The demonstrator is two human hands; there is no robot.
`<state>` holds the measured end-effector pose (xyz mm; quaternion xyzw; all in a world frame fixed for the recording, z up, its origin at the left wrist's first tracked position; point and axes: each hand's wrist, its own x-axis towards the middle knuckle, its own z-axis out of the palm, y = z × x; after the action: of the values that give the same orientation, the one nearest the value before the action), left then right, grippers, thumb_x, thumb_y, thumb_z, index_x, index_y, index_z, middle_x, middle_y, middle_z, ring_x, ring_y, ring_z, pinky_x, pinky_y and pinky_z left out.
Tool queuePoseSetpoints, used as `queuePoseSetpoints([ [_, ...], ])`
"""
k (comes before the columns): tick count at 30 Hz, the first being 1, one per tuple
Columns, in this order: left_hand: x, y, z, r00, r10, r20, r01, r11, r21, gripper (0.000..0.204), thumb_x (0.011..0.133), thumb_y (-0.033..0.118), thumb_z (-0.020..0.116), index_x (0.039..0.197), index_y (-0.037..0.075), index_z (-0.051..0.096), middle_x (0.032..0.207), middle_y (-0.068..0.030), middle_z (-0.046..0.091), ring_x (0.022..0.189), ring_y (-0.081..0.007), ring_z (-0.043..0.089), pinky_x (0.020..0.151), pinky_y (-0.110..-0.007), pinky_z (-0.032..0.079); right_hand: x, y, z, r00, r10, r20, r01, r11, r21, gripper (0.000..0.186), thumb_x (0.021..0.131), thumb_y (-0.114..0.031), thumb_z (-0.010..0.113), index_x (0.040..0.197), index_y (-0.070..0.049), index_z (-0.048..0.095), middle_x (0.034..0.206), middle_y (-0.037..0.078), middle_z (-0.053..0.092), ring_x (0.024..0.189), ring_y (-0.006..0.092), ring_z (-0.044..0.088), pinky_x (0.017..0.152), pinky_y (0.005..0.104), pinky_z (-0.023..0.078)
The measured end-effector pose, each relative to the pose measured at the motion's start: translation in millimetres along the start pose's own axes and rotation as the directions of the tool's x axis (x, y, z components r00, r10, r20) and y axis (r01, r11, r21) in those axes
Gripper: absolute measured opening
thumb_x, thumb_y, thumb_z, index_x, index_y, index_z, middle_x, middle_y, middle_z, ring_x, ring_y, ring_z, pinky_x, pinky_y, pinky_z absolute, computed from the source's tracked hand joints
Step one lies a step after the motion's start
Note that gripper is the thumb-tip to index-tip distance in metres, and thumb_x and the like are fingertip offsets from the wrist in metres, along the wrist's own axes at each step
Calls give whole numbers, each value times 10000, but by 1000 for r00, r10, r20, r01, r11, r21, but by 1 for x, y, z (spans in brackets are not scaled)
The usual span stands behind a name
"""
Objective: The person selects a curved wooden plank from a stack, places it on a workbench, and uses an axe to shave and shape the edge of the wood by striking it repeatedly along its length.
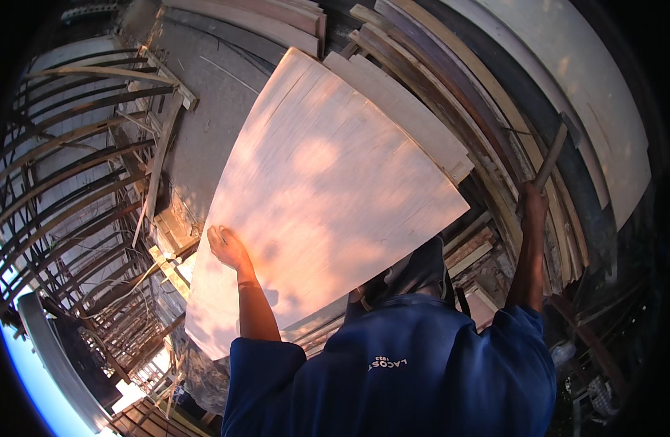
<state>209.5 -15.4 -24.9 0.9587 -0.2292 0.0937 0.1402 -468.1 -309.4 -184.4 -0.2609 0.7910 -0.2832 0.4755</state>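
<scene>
Your left hand (227, 246) lies flat, fingers spread, against the near left part of a large pale plywood sheet (327, 189); it presses on the face and grasps nothing. The sheet fills the middle of the view, tilted, with its far corner up among stacked planks (415, 109) and its near edge down by your blue shirt (393, 371). Warm light dapples its surface. Your right hand (533, 200) is raised well off to the right, clenched around a wooden stick (552, 162) that slants up and away from the fist. A dark cloth (416, 268) hangs below the sheet's right edge. To the left, rows of thin wooden battens (73, 175) curve over a concrete slab (204, 109)
</scene>
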Motion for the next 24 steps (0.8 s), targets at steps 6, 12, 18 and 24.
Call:
queuePoseSetpoints([
  [6,-6,2,6,999,-31,-36,33,997,76,597,1023,443,535,1461,38,536,1591,-136,448,1474,-361,366,1196,-525,257,-146,-166,22,912,-256,319,323,930,-177,337,890,-274,736,1057,-6,618,713,17,557,588,118,502,547,323,395],
  [12,-44,-5,-17,996,67,60,-60,992,-115,692,994,482,570,1533,63,456,1659,-149,334,1541,-388,256,1235,-591,203,-286,-193,100,570,-482,665,637,771,13,237,928,-161,714,1054,0,595,694,12,545,570,102,510,522,290,392],
  [18,-150,-79,-101,966,204,158,-125,906,-404,527,972,418,640,1356,58,619,1621,-126,390,1518,-352,315,1232,-574,241,-428,-98,195,299,-16,954,709,673,-211,263,876,-166,729,1028,-12,580,698,33,561,539,124,537,480,294,436],
  [24,-313,-253,-184,931,-342,-124,248,845,-473,342,938,229,728,1226,46,698,1371,-159,641,1286,-368,590,1077,-454,476,-538,-11,267,-26,91,996,997,81,19,457,816,-233,735,1142,53,591,820,170,680,682,273,682,615,392,548],
])
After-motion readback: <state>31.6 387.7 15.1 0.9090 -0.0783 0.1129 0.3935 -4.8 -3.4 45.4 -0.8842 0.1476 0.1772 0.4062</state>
